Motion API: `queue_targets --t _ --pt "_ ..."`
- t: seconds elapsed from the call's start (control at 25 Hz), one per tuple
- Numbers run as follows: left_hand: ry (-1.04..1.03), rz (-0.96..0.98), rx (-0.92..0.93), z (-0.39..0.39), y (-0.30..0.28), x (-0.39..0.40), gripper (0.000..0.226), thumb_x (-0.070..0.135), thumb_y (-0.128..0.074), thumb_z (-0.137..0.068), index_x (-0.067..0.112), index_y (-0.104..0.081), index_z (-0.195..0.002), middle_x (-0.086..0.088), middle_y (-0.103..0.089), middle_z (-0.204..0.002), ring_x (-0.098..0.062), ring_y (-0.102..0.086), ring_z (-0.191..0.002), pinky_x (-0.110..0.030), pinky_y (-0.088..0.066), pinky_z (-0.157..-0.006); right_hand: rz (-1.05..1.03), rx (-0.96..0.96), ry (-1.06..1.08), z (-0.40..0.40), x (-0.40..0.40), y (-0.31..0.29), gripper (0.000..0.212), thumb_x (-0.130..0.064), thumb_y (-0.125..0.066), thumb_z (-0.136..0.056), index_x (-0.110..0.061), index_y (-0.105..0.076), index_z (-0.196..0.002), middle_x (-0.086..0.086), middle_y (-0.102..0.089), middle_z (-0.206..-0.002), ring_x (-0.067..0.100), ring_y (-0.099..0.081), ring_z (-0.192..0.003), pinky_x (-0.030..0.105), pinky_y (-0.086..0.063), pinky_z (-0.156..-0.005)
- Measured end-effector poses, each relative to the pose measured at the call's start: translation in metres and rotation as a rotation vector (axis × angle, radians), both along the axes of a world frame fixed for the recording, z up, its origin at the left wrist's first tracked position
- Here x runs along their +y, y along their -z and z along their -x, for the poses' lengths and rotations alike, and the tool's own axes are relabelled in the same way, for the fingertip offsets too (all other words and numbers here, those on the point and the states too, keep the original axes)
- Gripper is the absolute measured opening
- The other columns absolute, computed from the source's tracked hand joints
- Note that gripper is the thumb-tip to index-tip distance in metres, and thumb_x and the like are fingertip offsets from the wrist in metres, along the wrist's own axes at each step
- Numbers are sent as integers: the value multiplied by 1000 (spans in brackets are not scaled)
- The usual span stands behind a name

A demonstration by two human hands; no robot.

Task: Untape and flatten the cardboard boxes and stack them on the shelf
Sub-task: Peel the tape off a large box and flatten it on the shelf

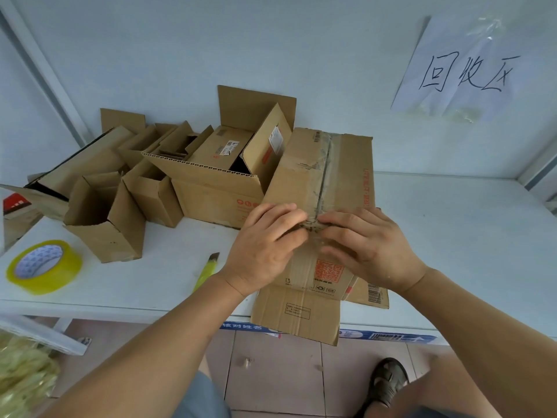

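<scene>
Fingers working the tape seam on the taped box

Tape is running down the middle of the taped box (316, 188), and both hands are meeting on it at the box's near top edge. The left hand (265, 248) is lying on the box just left of the seam, fingers curled toward the tape strip (325, 167); the right hand (367, 245) is sitting just right of the seam, fingertips pinching at the tape's end. Whether either hand is actually gripping a lifted tape edge is too small to tell.

To do this well, the person is likely needing one hand bracing the box while the other lifts the tape end and draws it back low along the seam, so it comes off in one strip.

The box is standing on the white shelf (452, 236), atop a flattened carton (301, 315) overhanging the shelf's front edge. Left of the box, a yellow knife (208, 271), a tape roll (43, 267) and open boxes (211, 182) are waiting.
</scene>
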State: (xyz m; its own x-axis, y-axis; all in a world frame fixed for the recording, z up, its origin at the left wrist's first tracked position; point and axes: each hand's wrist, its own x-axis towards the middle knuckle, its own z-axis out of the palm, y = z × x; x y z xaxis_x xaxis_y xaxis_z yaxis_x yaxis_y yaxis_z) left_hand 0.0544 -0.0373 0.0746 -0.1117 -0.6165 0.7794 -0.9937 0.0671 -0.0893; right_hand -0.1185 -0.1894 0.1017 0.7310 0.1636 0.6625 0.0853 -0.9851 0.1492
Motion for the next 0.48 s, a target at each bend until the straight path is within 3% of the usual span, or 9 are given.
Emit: queue_targets --t 0.12,0.24,0.32,0.4,0.48 --pt "20 -10 144 3 -6 -1 10 17 -63 -94 10 -66 -87 -1 -68 -103 -23 -62 -106 -39 -45 -94 -134 69 45 -1 4 -5 34 -43 -68 -90 -16 -72 -110 -1 -70 -115 20 -66 -93 36 -52 -77" --pt "27 -72 337 4 -16 -2 16 26 -60 -96 13 -61 -85 7 -62 -84 -13 -57 -84 -29 -41 -80 -478 102 54 -8 9 -22 24 -43 -62 -90 -24 -75 -96 -15 -71 -94 4 -64 -84 28 -53 -75" --pt "1 -73 494 8 -24 -5 17 29 -60 -95 16 -59 -85 13 -53 -72 -7 -47 -69 -31 -40 -71 -654 142 126 -15 11 -32 18 -42 -60 -92 -28 -71 -89 -21 -67 -80 0 -61 -76 21 -50 -68" --pt "-68 -56 669 18 -25 -6 24 42 -58 -93 20 -62 -100 15 -61 -84 -2 -50 -81 -38 -44 -86 -747 233 202 -22 6 -40 8 -36 -61 -94 -33 -65 -87 -20 -64 -75 -3 -58 -75 16 -46 -64" --pt "-239 -52 748 35 -16 -6 46 56 -51 -91 22 -56 -121 10 -63 -111 -4 -47 -112 -43 -31 -108 -757 327 207 -24 -2 -43 9 -32 -62 -94 -33 -64 -86 -20 -64 -85 -1 -57 -82 16 -43 -70"
